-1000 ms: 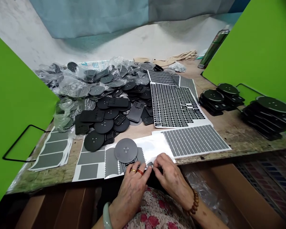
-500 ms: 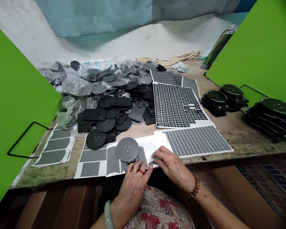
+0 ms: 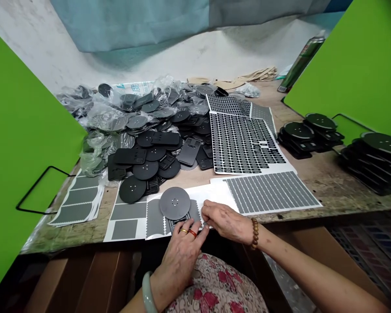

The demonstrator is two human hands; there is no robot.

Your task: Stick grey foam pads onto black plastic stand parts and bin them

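Observation:
Near the table's front edge, a black round-plated part [image 3: 175,203] lies on a white sheet with grey stickers [image 3: 154,219]. My left hand [image 3: 184,248] rests over the lower end of this part, fingers bent and pressed down on it, with two rings showing. Just to the right, my right hand [image 3: 226,221] has its fingers drawn together at the right edge of the grey stickers, close to my left thumb. What lies between those fingertips is hidden. Right of it is a sheet of narrow grey strips [image 3: 270,191].
A heap of black parts [image 3: 145,169], some in clear plastic, covers the back left. A black label sheet [image 3: 244,143] lies behind the strips. Stacked black parts [image 3: 371,163] stand at the right. Green panels [image 3: 22,117] flank both sides; a spray can [image 3: 301,61] leans at the back right.
My right hand has shifted slightly left and its fingers have drawn closer together, with the forearm lying flatter. My left hand and the round-plated part have stayed nearly still.

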